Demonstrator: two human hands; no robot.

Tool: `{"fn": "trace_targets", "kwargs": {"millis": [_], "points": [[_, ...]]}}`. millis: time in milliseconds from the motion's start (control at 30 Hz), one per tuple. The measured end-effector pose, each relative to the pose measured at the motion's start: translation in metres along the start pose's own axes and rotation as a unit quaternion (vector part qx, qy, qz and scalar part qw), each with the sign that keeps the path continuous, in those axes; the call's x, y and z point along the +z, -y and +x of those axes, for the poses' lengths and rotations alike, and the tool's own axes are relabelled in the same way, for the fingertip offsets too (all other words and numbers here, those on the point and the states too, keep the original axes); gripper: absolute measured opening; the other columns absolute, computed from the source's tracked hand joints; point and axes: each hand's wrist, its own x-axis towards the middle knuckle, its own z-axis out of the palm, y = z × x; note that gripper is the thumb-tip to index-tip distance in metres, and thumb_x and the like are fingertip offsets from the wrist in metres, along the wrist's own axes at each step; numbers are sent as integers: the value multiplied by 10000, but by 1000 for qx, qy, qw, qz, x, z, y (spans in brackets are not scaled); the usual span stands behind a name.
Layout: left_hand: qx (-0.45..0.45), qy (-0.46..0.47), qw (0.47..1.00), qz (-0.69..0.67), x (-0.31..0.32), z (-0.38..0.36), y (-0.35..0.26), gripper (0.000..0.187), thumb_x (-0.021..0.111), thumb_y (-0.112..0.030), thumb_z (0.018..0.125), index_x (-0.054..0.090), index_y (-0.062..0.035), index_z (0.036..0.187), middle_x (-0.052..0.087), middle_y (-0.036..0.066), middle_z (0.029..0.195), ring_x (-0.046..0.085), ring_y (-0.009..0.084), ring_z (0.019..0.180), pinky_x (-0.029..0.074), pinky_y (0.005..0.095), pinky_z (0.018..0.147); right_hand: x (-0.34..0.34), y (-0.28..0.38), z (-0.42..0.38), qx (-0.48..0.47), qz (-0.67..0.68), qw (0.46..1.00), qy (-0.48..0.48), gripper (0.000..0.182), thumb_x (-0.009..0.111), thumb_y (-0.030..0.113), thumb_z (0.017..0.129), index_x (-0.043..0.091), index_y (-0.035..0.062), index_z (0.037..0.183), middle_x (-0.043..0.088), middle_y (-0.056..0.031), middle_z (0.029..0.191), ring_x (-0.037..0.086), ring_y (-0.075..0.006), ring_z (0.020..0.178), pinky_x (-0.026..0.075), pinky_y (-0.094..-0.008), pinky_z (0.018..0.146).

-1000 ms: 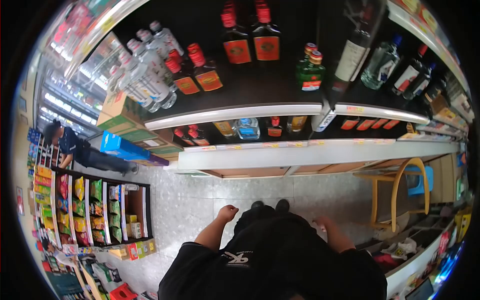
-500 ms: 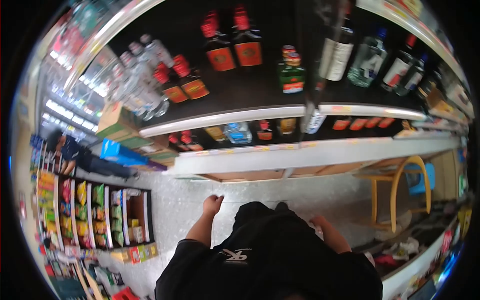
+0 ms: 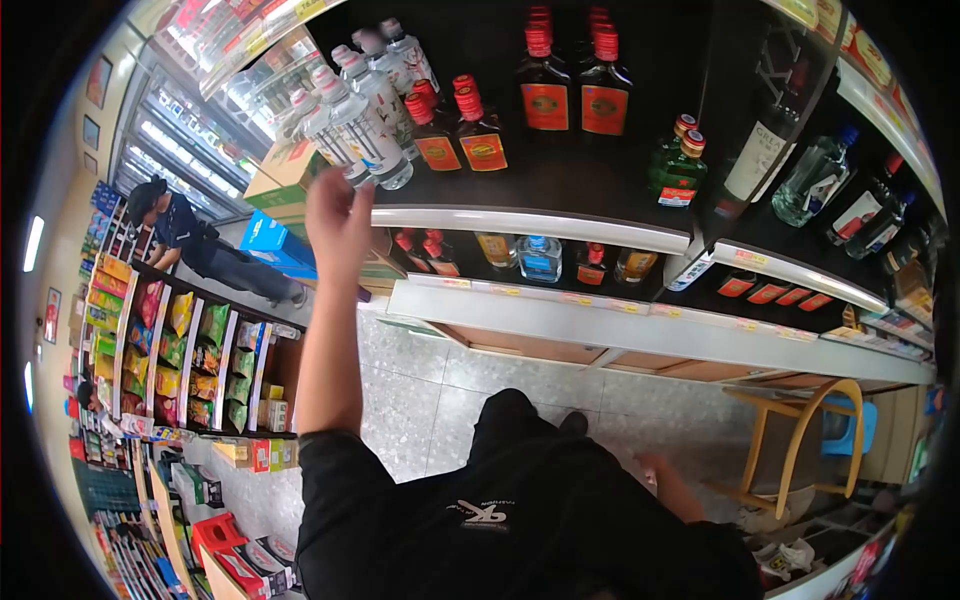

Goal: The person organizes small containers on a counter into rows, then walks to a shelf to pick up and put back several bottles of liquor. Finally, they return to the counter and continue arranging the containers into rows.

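Note:
My left hand (image 3: 338,222) is raised at the shelf edge, in front of a group of clear bottles (image 3: 362,128) with white caps and printed labels. Its thumb and fingers are apart, with nothing between them, and its fingertips overlap the base of the nearest bottles. Beside these stand dark bottles (image 3: 484,138) with red caps and orange labels. Low by my right side, my right hand (image 3: 657,474) is partly hidden by my black shirt. Its fingers curl around something pale and translucent that I cannot make out.
A person (image 3: 182,235) in dark clothes stands at left behind a snack rack (image 3: 190,350). A green-and-brown carton (image 3: 280,185) and a blue box (image 3: 275,245) sit at the shelf's end. At right is a wooden chair (image 3: 800,440) near a blue stool (image 3: 850,425).
My left hand has risen from over the floor to the shelf by the clear bottles, its fingers parting. The view has shifted left, while my right hand stays low at my side.

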Motion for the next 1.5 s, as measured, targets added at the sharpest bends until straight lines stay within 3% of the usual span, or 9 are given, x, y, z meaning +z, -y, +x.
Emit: {"fn": "trace_targets", "kwargs": {"millis": [433,633,700,767,900,1033,1133,1267,1500], "points": [[150,6,970,189,-3,111,-14,472,700,-258,784,582,-157,1230,517,179,1279,546,387,1105,466,431,901,-8,71,-77,-20,125,991,-31,244,607,238,891,620,35,1026,515,-70,839,379,-166,629,355,-323,507],[209,8,946,248,-7,122,-3,480,696,-270,803,576,-143,1251,594,130,1143,571,238,703,485,343,685,10,38,-57,-37,95,994,-49,295,583,256,922,627,45,1124,552,-97,814,393,-171,551,372,-330,468],[188,24,951,245,-8,124,-5,484,699,-246,780,578,-120,1231,593,162,1164,582,359,1036,477,404,853,11,49,-69,46,38,997,-48,293,560,273,938,632,71,1136,579,-108,859,439,-176,540,410,-345,471],[132,59,963,226,-10,124,-11,486,705,-236,786,575,-106,1236,584,152,1167,594,329,948,479,379,788,31,22,-6,-17,-176,984,10,328,495,226,946,589,124,1243,642,-152,1077,673,-282,818,548,-418,669],[197,14,967,163,-5,123,1,443,695,-198,826,574,-88,1237,555,148,1196,563,256,870,478,346,740,58,32,-27,-181,-398,896,-82,265,498,120,923,641,104,1146,638,-143,837,602,-232,542,490,-395,497],[173,-76,968,-167,7,60,4,379,622,-31,859,522,39,1218,542,157,1179,542,204,901,471,319,755,123,41,-50,-228,-249,903,-265,242,559,199,870,682,96,1052,673,-112,841,653,-255,620,508,-400,539],[219,38,929,-296,29,-48,27,221,611,-54,822,557,17,1024,575,126,978,533,240,868,420,383,841,171,86,-127,52,270,949,-154,344,610,329,803,697,74,1018,692,-128,891,677,-275,726,527,-388,627],[42,598,739,-307,53,-212,54,120,656,-46,817,630,-15,929,652,117,934,631,229,855,501,317,779,277,82,-96,34,269,947,-174,466,618,429,750,689,64,1030,686,-166,894,667,-309,826,521,-392,739],[136,849,376,-344,0,-297,78,103,657,-99,833,690,-42,913,687,91,863,666,197,808,512,297,729,440,120,-165,123,445,861,-212,457,586,448,748,703,92,1010,681,-166,984,637,-330,951,496,-402,842]]}}
